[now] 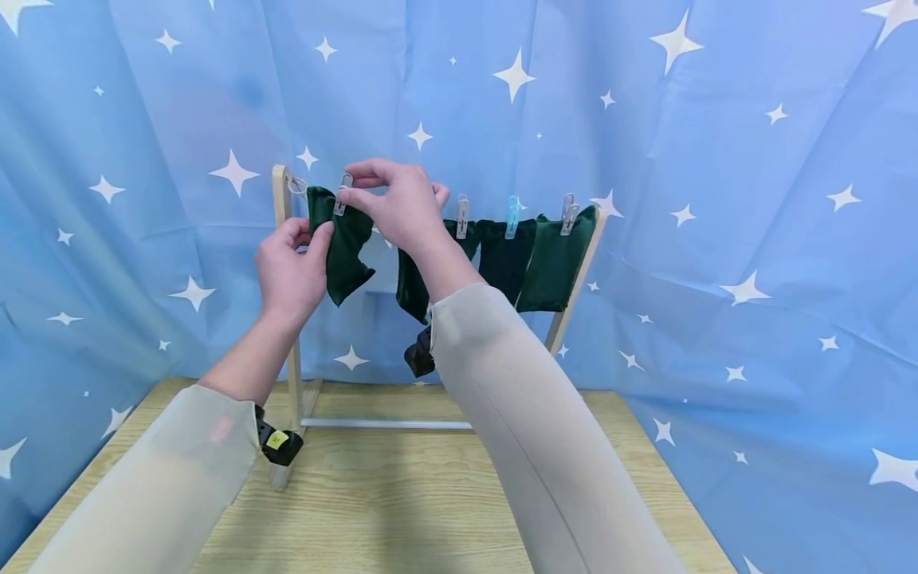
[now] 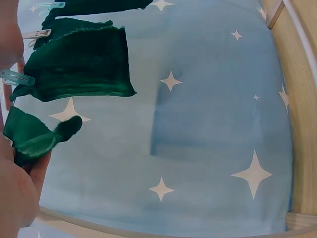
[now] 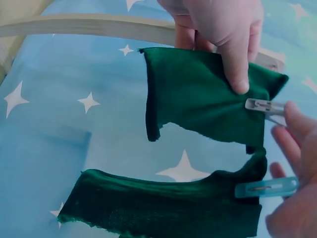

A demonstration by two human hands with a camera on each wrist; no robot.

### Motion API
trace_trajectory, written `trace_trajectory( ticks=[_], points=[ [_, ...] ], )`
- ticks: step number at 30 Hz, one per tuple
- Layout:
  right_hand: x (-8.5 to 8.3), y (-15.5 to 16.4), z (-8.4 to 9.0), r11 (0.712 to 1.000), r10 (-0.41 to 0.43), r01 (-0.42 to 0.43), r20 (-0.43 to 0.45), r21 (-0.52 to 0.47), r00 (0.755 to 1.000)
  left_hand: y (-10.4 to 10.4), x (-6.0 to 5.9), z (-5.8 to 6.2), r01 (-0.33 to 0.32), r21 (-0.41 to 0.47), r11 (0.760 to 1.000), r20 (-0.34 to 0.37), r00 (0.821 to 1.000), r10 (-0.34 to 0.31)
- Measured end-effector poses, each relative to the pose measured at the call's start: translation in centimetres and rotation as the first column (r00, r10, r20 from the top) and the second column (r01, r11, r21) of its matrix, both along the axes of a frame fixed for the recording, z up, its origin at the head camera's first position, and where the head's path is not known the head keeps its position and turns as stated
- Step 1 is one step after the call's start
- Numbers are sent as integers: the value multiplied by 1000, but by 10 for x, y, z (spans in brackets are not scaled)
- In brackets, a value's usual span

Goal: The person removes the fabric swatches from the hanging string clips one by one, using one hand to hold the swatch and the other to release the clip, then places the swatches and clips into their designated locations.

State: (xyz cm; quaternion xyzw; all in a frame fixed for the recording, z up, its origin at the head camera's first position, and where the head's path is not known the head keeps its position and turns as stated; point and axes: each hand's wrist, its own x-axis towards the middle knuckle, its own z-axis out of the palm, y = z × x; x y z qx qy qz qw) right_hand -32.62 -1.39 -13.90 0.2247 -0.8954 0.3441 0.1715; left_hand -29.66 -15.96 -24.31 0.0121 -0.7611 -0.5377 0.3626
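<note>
Leftmost green cloth [image 1: 344, 247] hanging long axis downward at the left end of the wooden rack [image 1: 281, 199], pinched by left hand [image 1: 290, 271] from its left, right hand [image 1: 398, 203] squeezing clear clip [image 1: 341, 194] just above.

The right hand [image 1: 402, 209] hid the line between two cloths — the left hand [image 2: 17, 198] was cut off by the left-wrist picture's edge, blurred.
</note>
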Motion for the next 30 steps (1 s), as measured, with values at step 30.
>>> trace_trajectory(
  ticks=[30],
  points=[
    [2, 15, 2, 952, 29, -26, 6, -306, 1000, -9, 5, 6, 254, 210, 944, -91, 967, -240]
  ],
)
